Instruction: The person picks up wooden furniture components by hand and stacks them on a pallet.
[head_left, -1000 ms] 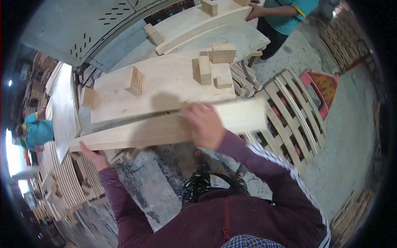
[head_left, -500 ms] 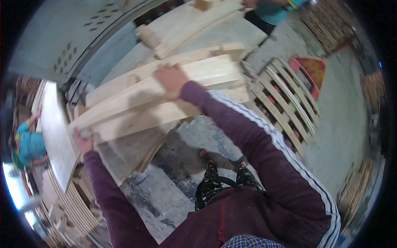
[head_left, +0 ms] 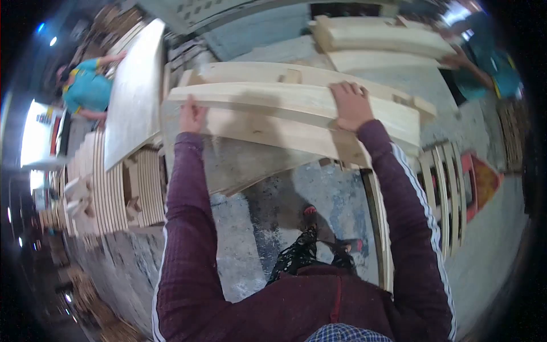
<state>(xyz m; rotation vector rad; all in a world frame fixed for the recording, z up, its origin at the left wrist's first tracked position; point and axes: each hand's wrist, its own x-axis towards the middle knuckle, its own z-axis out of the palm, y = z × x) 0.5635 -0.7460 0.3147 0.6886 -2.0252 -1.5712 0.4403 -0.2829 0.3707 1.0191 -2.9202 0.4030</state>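
Observation:
A long, pale, slightly curved wooden board [head_left: 279,102] lies across the view in front of me. My left hand [head_left: 194,117] grips its left end, thumb on top. Toward the right end, my right hand [head_left: 351,107] has its fingers curled over the far edge. Under and nearer to me is a second pale wooden piece [head_left: 268,134], partly shaded. Behind, another curved wooden piece [head_left: 250,72] with small blocks on it runs alongside. These pieces lie over a flat sheet [head_left: 245,165], whose near edge shows below.
At the left, a person in a teal shirt [head_left: 91,85] stands by a large pale panel [head_left: 134,94] near stacked boards [head_left: 105,182]. At the right, another person [head_left: 496,65] handles a wooden piece [head_left: 387,39]. A slatted pallet [head_left: 441,188] stands beside a red-and-yellow object [head_left: 483,179].
The view has turned, so the board now lies more level across it. Both hands remain on the board. The co-worker at the far table shows farther right, handling a wooden piece.

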